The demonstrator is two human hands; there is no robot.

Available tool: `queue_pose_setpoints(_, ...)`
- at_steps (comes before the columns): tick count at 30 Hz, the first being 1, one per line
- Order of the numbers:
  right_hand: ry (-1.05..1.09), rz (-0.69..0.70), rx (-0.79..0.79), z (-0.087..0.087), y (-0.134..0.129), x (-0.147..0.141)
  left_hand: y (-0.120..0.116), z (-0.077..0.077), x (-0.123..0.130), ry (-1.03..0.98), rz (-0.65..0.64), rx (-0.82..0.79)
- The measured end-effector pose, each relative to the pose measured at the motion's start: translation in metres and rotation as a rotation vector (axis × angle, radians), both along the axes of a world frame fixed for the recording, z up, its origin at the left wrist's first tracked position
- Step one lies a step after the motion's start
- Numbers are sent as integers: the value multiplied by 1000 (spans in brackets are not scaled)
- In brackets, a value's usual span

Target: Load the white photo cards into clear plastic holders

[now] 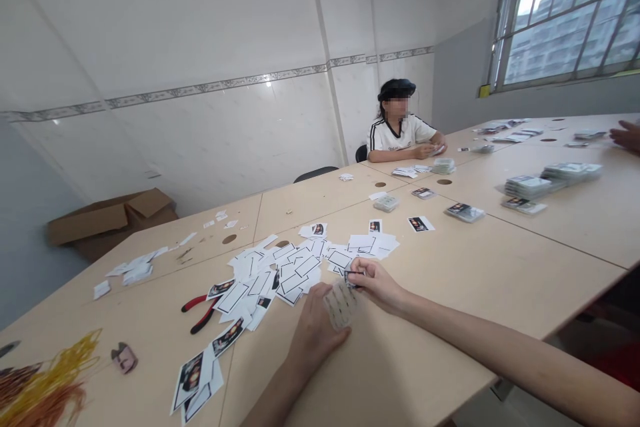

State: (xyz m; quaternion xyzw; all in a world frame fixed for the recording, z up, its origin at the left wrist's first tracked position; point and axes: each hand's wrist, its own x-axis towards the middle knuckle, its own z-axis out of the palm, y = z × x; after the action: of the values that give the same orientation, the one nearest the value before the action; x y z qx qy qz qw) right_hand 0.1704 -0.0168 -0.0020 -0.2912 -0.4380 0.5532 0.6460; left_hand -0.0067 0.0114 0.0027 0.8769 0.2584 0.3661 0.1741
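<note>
Head view, the only view: the left hand (315,327) holds a pale, dimpled packet of wrapped cards (341,303) at its fingers, at the near edge of the loose card heap (295,267); the right hand (377,283) pinches a small black-bordered card (354,277) between thumb and fingertips, just above the packet.

Status, as observed: the heap lies unbundled on the worktop (500,267), white black-framed cards mixed with photo-printed cards (193,380), the latter also scattered on its near-left side; finished-looking stacks of wrapped cards (527,187) sit well to the far right of the heap, with smaller packets (465,212) nearer it; the loose material appears substantial, though no count can be made from this view.

Left of the heap: red-and-black-handled pliers (200,313) and paper offcuts (135,270); farther left, a tangle of yellow and orange cord (50,380). Beyond the heap, a seated person (397,127) handles cards at the worktop; another person's hand (627,137) enters at the right edge.
</note>
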Motion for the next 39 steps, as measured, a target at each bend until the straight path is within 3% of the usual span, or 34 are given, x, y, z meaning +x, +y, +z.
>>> queue_pose_setpoints(4, 2, -66, -2, 3, 0, 4, 2, -4, -1, 83, 31, 53)
queue_pose_setpoints(18, 6, 102, -34, -4, 2, 4, -1, -4, -3, 57, -99, 165)
queue_pose_setpoints(24, 89, 117, -33, -3, 2, 4, 0, -7, -5, 109, -83, 123)
queue_pose_setpoints(33, 80, 39, -42, -4, 3, 3, 7, -12, -5, 175, -85, -116)
queue_pose_setpoints(39, 99, 4, -53, -7, 6, 1, 2, -5, -1, 222, -77, -155)
